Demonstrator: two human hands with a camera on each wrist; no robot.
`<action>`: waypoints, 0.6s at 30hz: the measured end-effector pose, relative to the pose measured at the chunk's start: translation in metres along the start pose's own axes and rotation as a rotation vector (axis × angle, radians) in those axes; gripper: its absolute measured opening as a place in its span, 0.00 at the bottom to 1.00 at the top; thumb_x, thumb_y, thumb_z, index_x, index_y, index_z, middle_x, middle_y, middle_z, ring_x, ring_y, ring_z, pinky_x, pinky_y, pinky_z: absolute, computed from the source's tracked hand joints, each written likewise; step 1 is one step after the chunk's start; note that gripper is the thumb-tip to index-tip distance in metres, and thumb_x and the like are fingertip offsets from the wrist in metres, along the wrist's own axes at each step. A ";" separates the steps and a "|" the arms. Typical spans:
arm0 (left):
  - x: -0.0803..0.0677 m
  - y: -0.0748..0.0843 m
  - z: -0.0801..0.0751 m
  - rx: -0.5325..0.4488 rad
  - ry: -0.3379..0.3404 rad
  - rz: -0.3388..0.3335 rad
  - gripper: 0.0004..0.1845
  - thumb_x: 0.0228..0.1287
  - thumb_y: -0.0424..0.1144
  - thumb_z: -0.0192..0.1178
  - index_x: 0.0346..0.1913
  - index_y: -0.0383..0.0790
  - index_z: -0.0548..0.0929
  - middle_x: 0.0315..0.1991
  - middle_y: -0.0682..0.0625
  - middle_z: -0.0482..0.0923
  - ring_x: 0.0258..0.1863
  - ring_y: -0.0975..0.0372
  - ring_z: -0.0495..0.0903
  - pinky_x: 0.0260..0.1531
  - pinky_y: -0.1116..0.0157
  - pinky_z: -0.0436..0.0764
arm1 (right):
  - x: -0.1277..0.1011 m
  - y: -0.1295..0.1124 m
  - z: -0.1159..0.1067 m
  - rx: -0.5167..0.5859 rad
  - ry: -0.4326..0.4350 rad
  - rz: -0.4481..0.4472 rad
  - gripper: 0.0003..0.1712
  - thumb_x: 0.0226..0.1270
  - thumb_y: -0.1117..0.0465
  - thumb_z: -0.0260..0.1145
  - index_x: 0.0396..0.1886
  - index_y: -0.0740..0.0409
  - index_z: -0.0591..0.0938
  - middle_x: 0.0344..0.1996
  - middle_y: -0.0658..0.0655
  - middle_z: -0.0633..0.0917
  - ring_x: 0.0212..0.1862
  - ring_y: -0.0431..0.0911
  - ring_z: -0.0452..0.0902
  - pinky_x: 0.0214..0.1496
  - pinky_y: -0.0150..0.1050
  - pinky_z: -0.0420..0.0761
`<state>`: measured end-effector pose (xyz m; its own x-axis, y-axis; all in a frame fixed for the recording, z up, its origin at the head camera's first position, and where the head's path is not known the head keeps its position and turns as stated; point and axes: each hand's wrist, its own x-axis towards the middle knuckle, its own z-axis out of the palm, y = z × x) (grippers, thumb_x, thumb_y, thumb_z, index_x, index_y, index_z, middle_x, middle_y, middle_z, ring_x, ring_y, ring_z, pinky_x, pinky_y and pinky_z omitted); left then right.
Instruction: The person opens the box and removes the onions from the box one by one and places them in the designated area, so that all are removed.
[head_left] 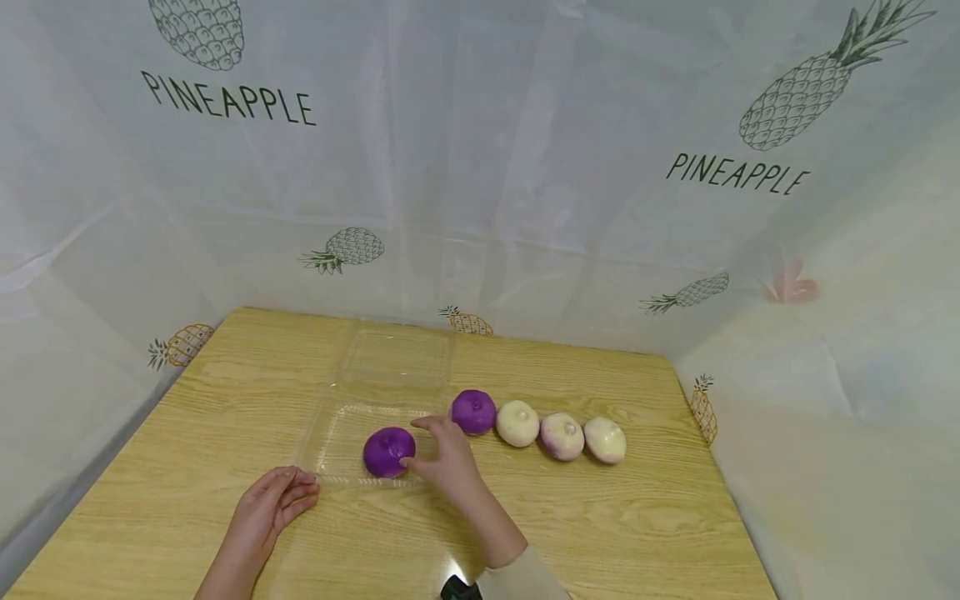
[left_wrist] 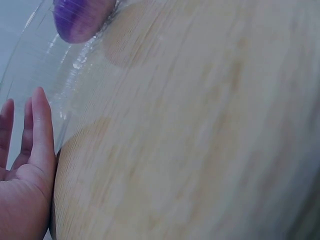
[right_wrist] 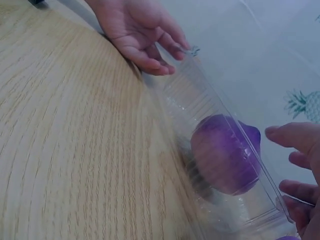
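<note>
A clear plastic clamshell container (head_left: 330, 433) lies with its lid (head_left: 397, 354) folded back. Inside its base sits a purple onion (head_left: 387, 452), also visible through the clear wall in the right wrist view. My left hand (head_left: 262, 508) pinches the container's near left corner between thumb and fingers. Over the base's right side, my right hand (head_left: 450, 462) has thumb and fingers spread apart, the thumb beside the onion's right side. In the right wrist view, a gap shows between the right hand (right_wrist: 302, 165) and that onion.
Right of the container, a row holds another purple onion (head_left: 474, 412), a whitish one (head_left: 517, 423), a white-and-purple one (head_left: 562, 437) and a second whitish one (head_left: 604, 440). A pineapple-print curtain (head_left: 480, 167) surrounds the wooden table (head_left: 637, 517). A small black object (head_left: 459, 588) shows at the near edge.
</note>
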<state>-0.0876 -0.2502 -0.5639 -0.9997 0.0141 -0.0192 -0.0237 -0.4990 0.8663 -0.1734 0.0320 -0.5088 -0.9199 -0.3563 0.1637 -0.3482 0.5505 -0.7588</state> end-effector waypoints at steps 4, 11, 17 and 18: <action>0.000 0.000 0.000 -0.005 -0.003 0.001 0.14 0.79 0.35 0.46 0.44 0.35 0.82 0.41 0.48 0.84 0.42 0.58 0.84 0.47 0.61 0.84 | 0.002 -0.004 0.002 -0.107 -0.030 -0.012 0.34 0.52 0.53 0.79 0.59 0.51 0.79 0.56 0.52 0.79 0.61 0.52 0.70 0.65 0.53 0.67; 0.001 0.000 0.000 -0.022 -0.026 0.018 0.14 0.79 0.34 0.44 0.45 0.35 0.82 0.42 0.47 0.84 0.42 0.58 0.84 0.47 0.61 0.84 | 0.010 -0.008 0.006 -0.201 -0.075 0.025 0.39 0.49 0.45 0.79 0.62 0.48 0.77 0.56 0.50 0.79 0.60 0.50 0.70 0.54 0.43 0.65; 0.000 0.000 0.001 -0.004 0.014 -0.003 0.13 0.79 0.36 0.46 0.45 0.34 0.82 0.41 0.47 0.83 0.42 0.58 0.84 0.47 0.62 0.84 | 0.014 -0.010 0.013 -0.255 -0.065 0.050 0.39 0.49 0.41 0.78 0.61 0.47 0.78 0.56 0.49 0.80 0.59 0.51 0.71 0.50 0.44 0.63; 0.000 0.000 0.001 -0.001 0.021 -0.007 0.13 0.78 0.36 0.47 0.44 0.34 0.82 0.41 0.47 0.83 0.42 0.58 0.84 0.47 0.62 0.85 | 0.014 -0.011 0.014 -0.260 -0.062 0.051 0.39 0.49 0.41 0.78 0.61 0.47 0.78 0.56 0.49 0.80 0.58 0.51 0.71 0.50 0.45 0.63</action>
<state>-0.0872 -0.2496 -0.5632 -0.9993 -0.0002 -0.0362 -0.0312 -0.4997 0.8656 -0.1799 0.0107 -0.5074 -0.9275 -0.3643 0.0843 -0.3437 0.7418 -0.5759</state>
